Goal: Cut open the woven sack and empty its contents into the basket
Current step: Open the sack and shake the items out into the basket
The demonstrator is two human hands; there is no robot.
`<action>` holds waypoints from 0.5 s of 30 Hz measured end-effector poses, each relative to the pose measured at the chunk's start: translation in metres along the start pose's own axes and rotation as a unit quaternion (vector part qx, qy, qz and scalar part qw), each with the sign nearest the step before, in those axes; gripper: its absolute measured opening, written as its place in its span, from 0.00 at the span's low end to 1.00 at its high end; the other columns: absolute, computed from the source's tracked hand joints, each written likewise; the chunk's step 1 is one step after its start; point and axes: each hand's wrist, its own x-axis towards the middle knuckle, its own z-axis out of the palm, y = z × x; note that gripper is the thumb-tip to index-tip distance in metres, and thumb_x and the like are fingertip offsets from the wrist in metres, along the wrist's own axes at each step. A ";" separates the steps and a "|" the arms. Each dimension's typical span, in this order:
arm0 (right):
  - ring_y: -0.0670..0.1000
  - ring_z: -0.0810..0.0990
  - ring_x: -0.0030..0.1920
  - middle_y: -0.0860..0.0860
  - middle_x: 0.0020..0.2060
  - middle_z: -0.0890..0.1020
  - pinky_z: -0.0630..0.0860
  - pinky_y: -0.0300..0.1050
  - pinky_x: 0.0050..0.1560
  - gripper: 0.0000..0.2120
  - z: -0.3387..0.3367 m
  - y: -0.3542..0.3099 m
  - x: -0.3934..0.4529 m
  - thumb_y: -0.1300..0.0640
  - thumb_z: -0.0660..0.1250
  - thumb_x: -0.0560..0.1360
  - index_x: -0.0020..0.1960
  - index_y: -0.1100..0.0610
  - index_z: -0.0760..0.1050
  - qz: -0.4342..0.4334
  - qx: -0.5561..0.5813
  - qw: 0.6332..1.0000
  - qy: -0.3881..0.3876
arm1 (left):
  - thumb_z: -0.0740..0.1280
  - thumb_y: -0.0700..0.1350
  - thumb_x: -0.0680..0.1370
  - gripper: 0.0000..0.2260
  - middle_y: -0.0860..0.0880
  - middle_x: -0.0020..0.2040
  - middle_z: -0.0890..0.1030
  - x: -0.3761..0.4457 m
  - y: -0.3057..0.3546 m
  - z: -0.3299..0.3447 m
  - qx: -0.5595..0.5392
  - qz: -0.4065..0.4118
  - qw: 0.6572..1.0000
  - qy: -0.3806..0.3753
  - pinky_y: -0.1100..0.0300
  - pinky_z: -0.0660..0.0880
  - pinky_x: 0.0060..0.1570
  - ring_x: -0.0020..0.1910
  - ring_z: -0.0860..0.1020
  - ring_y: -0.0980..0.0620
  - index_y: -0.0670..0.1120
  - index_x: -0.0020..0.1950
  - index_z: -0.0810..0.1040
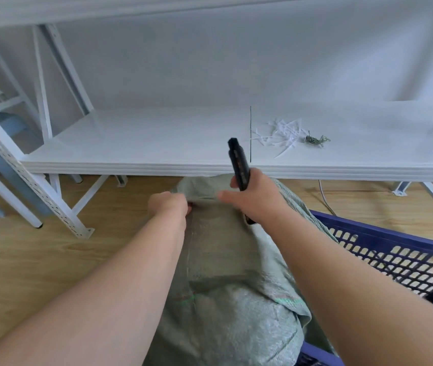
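A pale green woven sack stands on the wooden floor, leaning on the rim of a blue perforated plastic basket, just below the white desk's near edge. The left hand pinches the sack's top fold. The right hand is closed around a black utility knife. No cut is visible; the sack looks full, so cutting and emptying remain.

I can't see the sack's contents; the basket runs off the right edge, and my right hand hides the knife's lower end.
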 end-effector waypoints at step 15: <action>0.58 0.77 0.47 0.53 0.45 0.75 0.74 0.48 0.43 0.12 0.047 -0.026 0.025 0.64 0.62 0.74 0.57 0.59 0.69 0.056 -0.211 0.976 0.004 | 0.72 0.44 0.75 0.07 0.49 0.41 0.82 0.021 0.030 -0.008 0.356 0.089 0.920 -0.134 0.59 0.77 0.45 0.39 0.80 0.50 0.47 0.53 0.82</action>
